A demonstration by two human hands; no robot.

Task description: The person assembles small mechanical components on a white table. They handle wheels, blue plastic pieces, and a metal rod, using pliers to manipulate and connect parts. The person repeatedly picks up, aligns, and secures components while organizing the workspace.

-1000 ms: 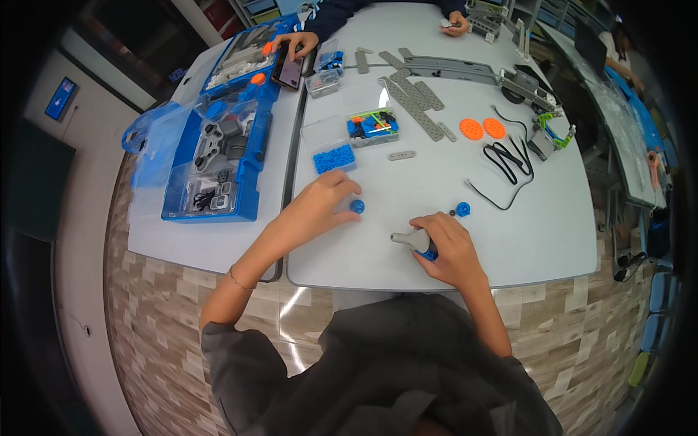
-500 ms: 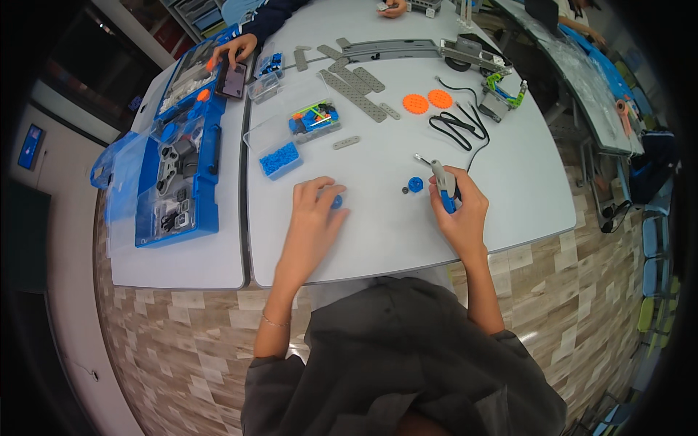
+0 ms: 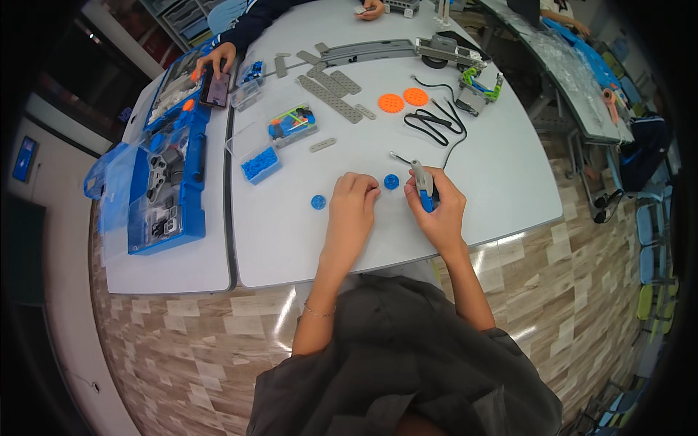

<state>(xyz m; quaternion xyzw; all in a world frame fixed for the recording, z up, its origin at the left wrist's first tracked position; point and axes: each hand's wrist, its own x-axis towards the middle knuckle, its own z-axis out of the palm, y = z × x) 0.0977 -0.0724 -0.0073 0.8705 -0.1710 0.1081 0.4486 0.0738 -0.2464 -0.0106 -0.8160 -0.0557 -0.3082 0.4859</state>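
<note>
Left hand (image 3: pixel 352 202): fingertips nearly together, contents indeterminable. Right hand (image 3: pixel 445 207): curled round a grey-and-blue tool (image 3: pixel 424 190). Between hands: blue disc (image 3: pixel 391 182); blue wheel (image 3: pixel 318 202) farther left. Beyond: black cable (image 3: pixel 419 137) (looped), orange gears (image 3: pixel 391 103). Clear box (image 3: pixel 273 173): small blue pieces (image 3: pixel 259 164). Blue case (image 3: pixel 193 211): grey controller (image 3: pixel 158 174).

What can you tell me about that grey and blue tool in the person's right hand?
The grey-and-blue handheld tool looks like hard plastic. Its narrow grey body ends in a blunt tip pointing away from the person; a bright blue part shows at the near end. The right hand grips it, hiding some of it, over the white tabletop. Whether it touches the tabletop is unclear.
</note>
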